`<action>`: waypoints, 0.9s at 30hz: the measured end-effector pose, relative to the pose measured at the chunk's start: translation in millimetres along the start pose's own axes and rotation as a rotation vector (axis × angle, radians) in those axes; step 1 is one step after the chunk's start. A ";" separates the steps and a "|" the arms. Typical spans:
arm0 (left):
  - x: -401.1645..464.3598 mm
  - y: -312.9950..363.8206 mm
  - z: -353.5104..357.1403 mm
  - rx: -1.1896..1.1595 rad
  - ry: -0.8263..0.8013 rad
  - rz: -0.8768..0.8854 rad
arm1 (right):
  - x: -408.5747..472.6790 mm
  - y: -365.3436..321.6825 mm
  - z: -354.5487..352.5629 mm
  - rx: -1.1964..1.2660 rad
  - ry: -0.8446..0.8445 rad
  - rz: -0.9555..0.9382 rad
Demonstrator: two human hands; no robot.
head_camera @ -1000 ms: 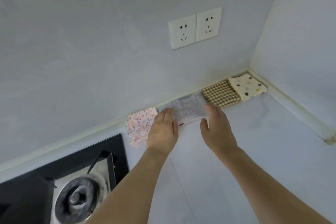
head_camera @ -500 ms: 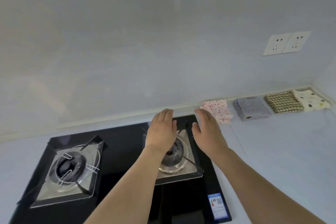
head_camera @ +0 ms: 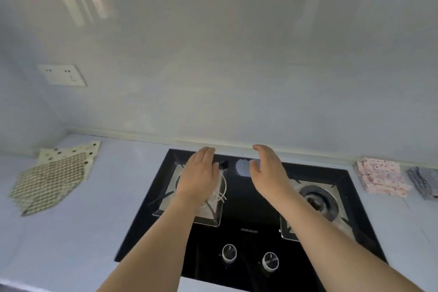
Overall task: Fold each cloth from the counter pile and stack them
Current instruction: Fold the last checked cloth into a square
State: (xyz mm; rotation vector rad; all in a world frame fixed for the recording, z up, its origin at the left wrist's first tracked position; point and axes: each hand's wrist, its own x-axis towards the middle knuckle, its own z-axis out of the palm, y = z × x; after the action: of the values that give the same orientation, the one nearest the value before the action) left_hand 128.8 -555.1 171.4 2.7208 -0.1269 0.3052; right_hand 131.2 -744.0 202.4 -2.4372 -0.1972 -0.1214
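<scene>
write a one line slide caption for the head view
Both empty hands, left hand and right hand, hover over the stove, between unfolded cloths and folded cloths.

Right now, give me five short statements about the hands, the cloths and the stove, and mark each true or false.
1. Both hands, left hand and right hand, hold nothing. True.
2. The checked cloth lies on the stove. False: it lies on the counter, left of the gas stove.
3. The pink floral cloth lies folded right of the stove. True.
4. A pot sits on the right burner. False: the burner is bare.
5. The stove has two knobs. True.
</scene>
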 end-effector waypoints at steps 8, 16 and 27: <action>-40.9 -194.5 -86.8 0.053 0.008 -0.214 | 14.9 -156.5 121.2 0.071 -0.193 -0.036; -84.4 -308.8 -129.1 0.063 0.051 -0.326 | 43.6 -246.3 220.1 0.115 -0.311 -0.211; -111.9 -557.3 -172.0 0.111 -0.284 -0.450 | 69.4 -358.6 413.0 -0.084 -0.582 -0.319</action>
State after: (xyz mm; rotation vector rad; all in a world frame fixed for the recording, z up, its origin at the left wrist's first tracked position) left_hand 60.0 29.1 89.6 2.7870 0.4309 -0.2086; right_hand 152.1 -199.0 121.9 -2.4452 -0.8509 0.4544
